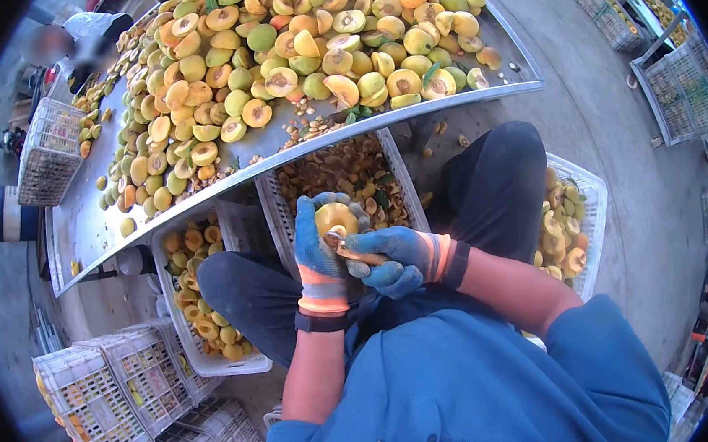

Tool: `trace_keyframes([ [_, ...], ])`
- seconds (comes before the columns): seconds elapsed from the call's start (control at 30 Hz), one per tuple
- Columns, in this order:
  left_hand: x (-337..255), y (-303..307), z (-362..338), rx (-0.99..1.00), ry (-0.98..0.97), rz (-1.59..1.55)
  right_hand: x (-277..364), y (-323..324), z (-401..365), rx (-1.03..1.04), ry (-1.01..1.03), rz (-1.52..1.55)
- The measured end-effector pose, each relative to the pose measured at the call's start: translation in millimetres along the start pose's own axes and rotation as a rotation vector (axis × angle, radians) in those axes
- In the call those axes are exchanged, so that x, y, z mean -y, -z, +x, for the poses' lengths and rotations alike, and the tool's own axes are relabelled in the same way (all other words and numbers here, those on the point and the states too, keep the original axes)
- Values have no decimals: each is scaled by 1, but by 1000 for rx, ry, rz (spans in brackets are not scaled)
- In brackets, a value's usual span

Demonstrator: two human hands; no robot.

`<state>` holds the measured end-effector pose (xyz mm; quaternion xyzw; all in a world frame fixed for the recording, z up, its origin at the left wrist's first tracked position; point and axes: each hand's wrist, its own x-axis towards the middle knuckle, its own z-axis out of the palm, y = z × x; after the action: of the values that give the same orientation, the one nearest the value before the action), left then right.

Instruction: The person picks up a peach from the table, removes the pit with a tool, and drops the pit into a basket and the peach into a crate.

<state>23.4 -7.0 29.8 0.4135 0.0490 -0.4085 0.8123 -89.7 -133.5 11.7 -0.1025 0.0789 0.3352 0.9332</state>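
Observation:
In front of my lap, my left hand (313,248), in a blue and orange work glove, is closed around a yellow peach half (336,215). My right hand (399,257), gloved the same way, grips a small pitting knife with a wooden handle (364,256). Its metal end touches or nearly touches the lower edge of the fruit; the exact contact is too small to make out. Just beyond my hands, between my knees, a white crate (273,215) holds brown pits and scraps. Above it, a heap of halved peaches (272,55) covers much of a metal table (412,113).
A white crate of peach halves (215,366) stands by my left knee, and another crate (595,208) by my right. Stacked crates (104,394) are at lower left. Another person (85,34) is at the far left. More crates (687,86) line the right side.

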Motion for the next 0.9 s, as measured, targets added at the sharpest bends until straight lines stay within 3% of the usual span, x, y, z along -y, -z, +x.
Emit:
trace_keyframes([
  [0.07, -16, 4, -1, -78, -225, 175, 6, 0, -2, 60, -72, -12],
  [0.1, -27, 11, -6, -115, -689, 854, 10, 0, -2, 93, -109, -21],
  [0.13, -53, 13, -13, -201, -757, 999, 7, -3, 1, -92, -17, -389],
  [0.17, -78, 23, -22, -332, -977, 1402, 2, -9, 4, -275, 91, -766],
  [0.23, -131, 58, -30, -460, -1292, 1728, -5, -9, 5, -717, 279, -1658],
  [0.27, -153, 92, -31, -470, -1334, 1784, -7, -8, 5, -823, 210, -1761],
  [0.33, -186, 126, -21, -680, -1081, 1564, -8, 4, 4, -771, 217, -1775],
  [0.43, -204, 112, 13, -572, -1013, 1742, -10, 16, 14, -851, 97, -1731],
  [0.47, -199, 80, 30, -480, -866, 1593, -6, 9, 15, -852, 122, -1672],
  [0.53, -181, 64, 95, -301, -1014, 1665, 5, -17, 9, -854, 167, -1553],
  [0.6, -157, 49, 166, -349, -717, 1647, 15, -16, 9, -885, 43, -1597],
  [0.67, -133, 47, 216, -334, -821, 1808, 15, -6, 3, -906, 19, -1600],
  [0.73, -120, 34, 236, -387, -805, 1845, 16, -1, -4, -949, 141, -1549],
  [0.8, -112, 32, 239, -371, -912, 1899, 15, 8, -3, -989, 179, -1523],
  [0.9, -106, 36, 239, -277, -980, 1838, 19, 6, -3, -874, 428, -1604],
])
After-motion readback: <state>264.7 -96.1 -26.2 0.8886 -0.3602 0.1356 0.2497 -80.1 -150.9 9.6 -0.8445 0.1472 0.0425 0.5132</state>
